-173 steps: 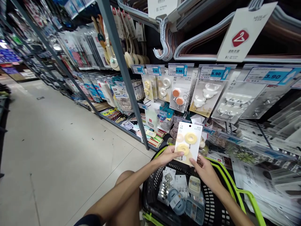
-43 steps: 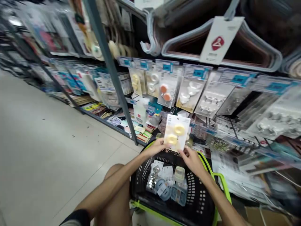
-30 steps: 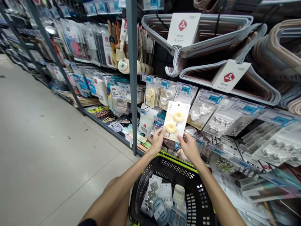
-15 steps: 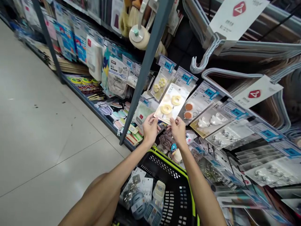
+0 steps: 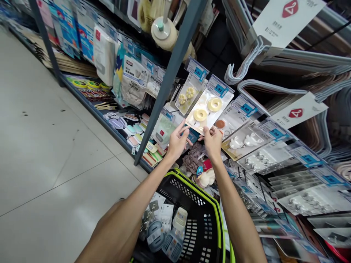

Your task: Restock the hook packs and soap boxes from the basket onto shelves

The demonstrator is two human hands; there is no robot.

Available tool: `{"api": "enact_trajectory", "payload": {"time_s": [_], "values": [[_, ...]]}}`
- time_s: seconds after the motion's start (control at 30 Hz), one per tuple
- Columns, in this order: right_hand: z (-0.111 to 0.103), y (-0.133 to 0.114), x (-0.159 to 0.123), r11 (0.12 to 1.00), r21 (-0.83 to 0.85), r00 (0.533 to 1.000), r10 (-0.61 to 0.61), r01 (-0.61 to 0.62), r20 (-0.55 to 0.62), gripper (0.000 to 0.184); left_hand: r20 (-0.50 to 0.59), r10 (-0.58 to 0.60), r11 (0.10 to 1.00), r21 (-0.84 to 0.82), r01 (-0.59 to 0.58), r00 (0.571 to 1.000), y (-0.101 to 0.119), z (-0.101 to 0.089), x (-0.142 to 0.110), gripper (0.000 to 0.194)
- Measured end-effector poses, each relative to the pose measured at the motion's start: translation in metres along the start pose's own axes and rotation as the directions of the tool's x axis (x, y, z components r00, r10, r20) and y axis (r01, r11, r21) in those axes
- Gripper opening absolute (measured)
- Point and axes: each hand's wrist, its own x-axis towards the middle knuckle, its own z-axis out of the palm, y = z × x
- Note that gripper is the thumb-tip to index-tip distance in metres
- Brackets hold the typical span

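A clear-and-white blister pack of two yellow ring-shaped hooks [image 5: 207, 109] hangs tilted beneath a 6.90 price tag on the rack. My right hand [image 5: 212, 143] pinches its lower edge, thumb in front and fingers partly hidden behind. At the pack's lower left corner is my left hand [image 5: 177, 143], its fingers apart; whether a fingertip touches the card I cannot tell. Just left hangs a pack of yellow flower-shaped hooks [image 5: 186, 95]. To the right is a pack with orange round pieces [image 5: 220, 125], partly covered by my right hand.
Below my arms stands a black shopping basket [image 5: 196, 233] with a lime rim, holding several packaged goods. A grey shelf post [image 5: 171, 73] rises left of the hands. Metal hangers [image 5: 244, 69] jut out at upper right. Pale tiled floor [image 5: 60, 153] lies at left.
The ring-hook pack has moved up and back, and its top is now behind the price tag. My left hand has loosened from its corner; my right still pinches it.
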Motion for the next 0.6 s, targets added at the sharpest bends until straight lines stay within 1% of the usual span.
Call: {"api": "enact_trajectory", "payload": {"time_s": [0.17,0.33,0.4,0.5,0.6], "values": [[0.005,-0.009,-0.003,1.000,0.014,1.000,0.002,-0.002,0.026,0.029,-0.036,-0.020,1.000,-0.003,0.020,0.999,0.007,-0.006,0.001,0.079],[0.009,-0.010,0.003,0.998,-0.018,0.998,0.067,-0.067,-0.005,0.016,0.014,-0.029,0.999,0.023,0.029,0.999,0.008,-0.007,0.004,0.078],[0.013,-0.008,0.009,0.991,-0.092,0.995,0.090,-0.093,-0.034,0.013,0.028,-0.048,0.999,0.022,0.047,0.998,0.005,-0.006,0.005,0.078],[0.021,-0.003,0.021,0.960,-0.246,0.990,0.121,-0.135,-0.072,0.013,0.015,-0.066,0.998,0.018,0.066,0.998,0.001,-0.005,0.003,0.076],[0.028,0.003,0.032,0.911,-0.336,0.971,0.218,-0.239,-0.100,0.019,0.001,-0.086,0.996,0.020,0.086,0.996,0.001,-0.006,-0.003,0.073]]}}
